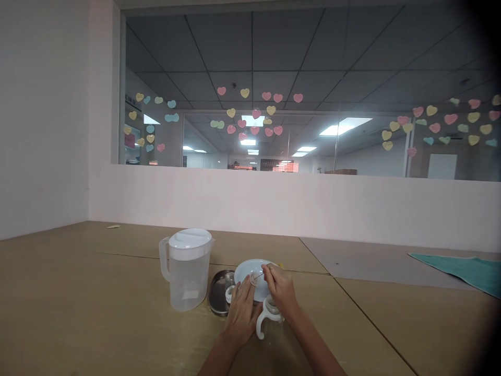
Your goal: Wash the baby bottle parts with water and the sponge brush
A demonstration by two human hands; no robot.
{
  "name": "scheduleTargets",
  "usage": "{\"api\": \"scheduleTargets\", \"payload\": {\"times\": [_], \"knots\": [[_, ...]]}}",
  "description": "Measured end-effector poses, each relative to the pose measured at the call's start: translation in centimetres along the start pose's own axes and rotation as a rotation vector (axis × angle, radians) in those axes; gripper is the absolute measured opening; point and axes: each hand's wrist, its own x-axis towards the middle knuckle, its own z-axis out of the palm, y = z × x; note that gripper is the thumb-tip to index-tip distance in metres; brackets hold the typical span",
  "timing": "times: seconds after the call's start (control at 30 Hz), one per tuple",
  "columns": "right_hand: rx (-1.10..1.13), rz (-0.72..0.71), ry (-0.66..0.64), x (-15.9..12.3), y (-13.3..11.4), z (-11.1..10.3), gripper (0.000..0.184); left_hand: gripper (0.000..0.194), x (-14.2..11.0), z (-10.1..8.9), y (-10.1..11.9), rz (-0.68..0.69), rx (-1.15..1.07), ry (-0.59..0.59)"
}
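My left hand grips a small round whitish piece, its fingers stretched along the rim. Between the fingers of my right hand is a thin stick-like tool, whose tip reaches the round piece. Both hands are over a pale blue dish. Left of them lies a dark metal tray, and a small clear jar with a white rim is partly covered by my left hand. A clear container with a curved white handle stands below my right hand, its body partly hidden by the wrist.
A translucent pitcher with a white lid stands to the left on the wooden table. A green cloth lies at the far right. Behind the table is a white wall with a window above it bearing heart-shaped notes.
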Motion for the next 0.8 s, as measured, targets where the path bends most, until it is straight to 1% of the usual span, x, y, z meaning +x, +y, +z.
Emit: {"api": "scheduleTargets", "payload": {"times": [0.13, 0.2, 0.33, 0.4, 0.5, 0.6, 0.8], "knots": [[0.03, 0.094, -0.034, -0.3, 0.1, 0.1, 0.039, 0.059, -0.1, -0.2, -0.2, -0.011, -0.017, -0.001], [0.053, 0.119, -0.039, -0.4, 0.0, 0.2, 0.04, 0.058, -0.1, -0.2, -0.2, 0.0, -0.023, -0.005], [0.063, 0.096, -0.045, -0.6, -0.1, 0.7, 0.042, 0.058, -0.1, -0.3, -0.1, 0.003, -0.034, -0.013], [0.059, 0.087, -0.069, -0.7, 0.1, 0.9, 0.043, 0.058, -0.1, -0.3, 0.1, 0.007, -0.039, -0.027], [0.044, 0.093, -0.124, -0.9, 0.4, 1.2, 0.046, 0.058, -0.1, -0.1, 0.3, 0.05, -0.06, -0.046], [-0.002, 0.095, -0.175, -0.9, 0.6, 1.3, 0.051, 0.06, 0.0, -0.1, 0.4, 0.084, -0.071, -0.053], [-0.132, 0.05, -0.187, -0.7, 0.5, 1.3, 0.059, 0.059, 0.2, -0.3, 0.6, 0.098, -0.061, -0.069]]}}
